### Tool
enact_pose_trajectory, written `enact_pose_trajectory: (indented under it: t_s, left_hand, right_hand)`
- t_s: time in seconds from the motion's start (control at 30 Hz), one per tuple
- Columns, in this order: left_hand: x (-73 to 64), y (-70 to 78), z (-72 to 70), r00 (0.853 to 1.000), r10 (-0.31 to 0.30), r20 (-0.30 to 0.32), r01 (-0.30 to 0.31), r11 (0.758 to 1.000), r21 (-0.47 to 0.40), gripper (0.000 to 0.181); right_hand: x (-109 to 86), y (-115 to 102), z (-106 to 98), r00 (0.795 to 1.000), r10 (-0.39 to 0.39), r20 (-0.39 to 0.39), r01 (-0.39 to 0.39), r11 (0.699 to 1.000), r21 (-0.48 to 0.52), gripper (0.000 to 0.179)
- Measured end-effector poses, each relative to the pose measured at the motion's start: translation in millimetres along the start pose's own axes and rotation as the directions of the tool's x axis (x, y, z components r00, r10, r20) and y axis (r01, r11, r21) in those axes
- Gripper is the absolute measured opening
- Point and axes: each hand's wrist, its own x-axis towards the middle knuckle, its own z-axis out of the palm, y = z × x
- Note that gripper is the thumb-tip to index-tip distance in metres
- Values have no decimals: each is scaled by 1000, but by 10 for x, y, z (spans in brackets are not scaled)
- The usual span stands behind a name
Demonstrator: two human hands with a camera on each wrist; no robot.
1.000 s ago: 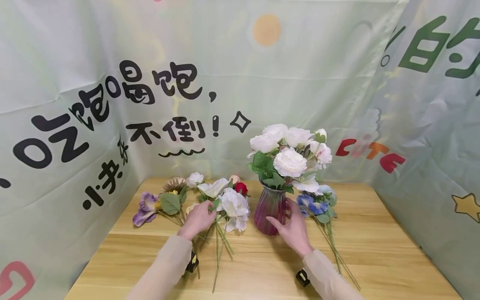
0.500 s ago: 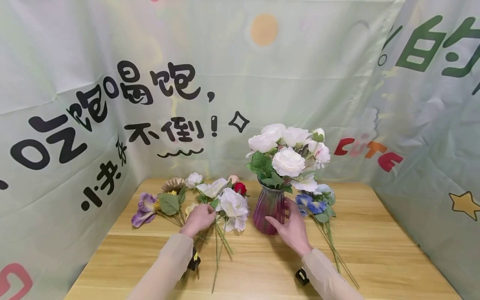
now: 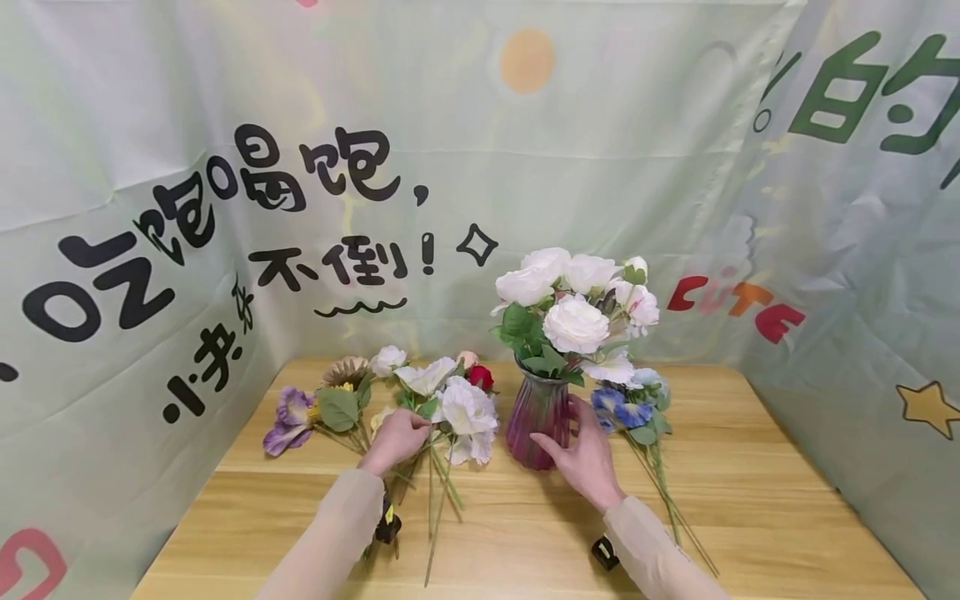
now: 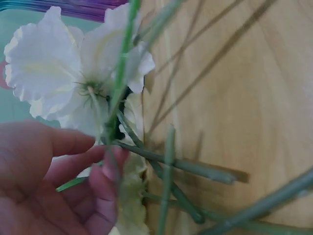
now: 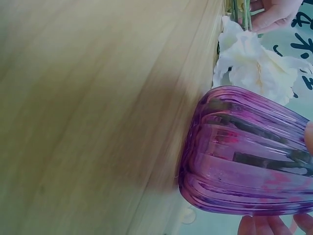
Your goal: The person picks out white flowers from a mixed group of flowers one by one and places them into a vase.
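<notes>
My left hand (image 3: 397, 440) pinches a thin green flower stem (image 4: 118, 78) between thumb and fingertips, amid the loose flowers left of the vase. Close beside that hand lies a ruffled white flower (image 3: 467, 417); crossing stems (image 4: 195, 169) spread over the table in the left wrist view. A ribbed purple glass vase (image 3: 536, 425) stands upright, full of white artificial flowers (image 3: 576, 323). My right hand (image 3: 588, 458) holds it from the right, thumb in front and fingers round the far side. Dark stems show through the glass (image 5: 244, 161) in the right wrist view.
Blue flowers (image 3: 626, 410) with long stems lie right of the vase. At the left are a purple flower (image 3: 288, 421) and a brown one (image 3: 345, 371); a red rose (image 3: 482, 377) lies behind the white flower. Printed cloth (image 3: 405, 100) encloses the wooden table (image 3: 750, 500).
The stems just below my left hand have shifted slightly. Both hands and the vase stay nearly in place.
</notes>
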Motion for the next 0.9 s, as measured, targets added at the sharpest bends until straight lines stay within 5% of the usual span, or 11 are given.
enact_pose_trajectory:
  t_s: [0.23, 0.37, 0.47, 0.67, 0.9]
  left_hand:
    - [-22, -85, 2, 985, 1, -175, -16, 996, -84, 20]
    - [-33, -107, 3, 976, -28, -217, -18, 978, -207, 17]
    - [-34, -126, 9, 970, -60, -237, -16, 952, -307, 13]
    - [-31, -133, -30, 959, -122, -255, -27, 857, -514, 22]
    - [-32, -113, -122, 946, -169, -276, -31, 802, -596, 39]
  right_hand:
    - [-1, 3, 11, 1000, -6, -5, 6, 1000, -14, 86]
    - [-2, 8, 9, 1000, -13, -13, 13, 1000, -24, 86]
    - [-5, 7, 6, 1000, -13, -11, 13, 1000, -23, 86]
    - [-8, 4, 1, 1000, -3, -5, 3, 1000, -14, 85]
    - [-5, 29, 13, 1000, -19, -13, 18, 1000, -23, 85]
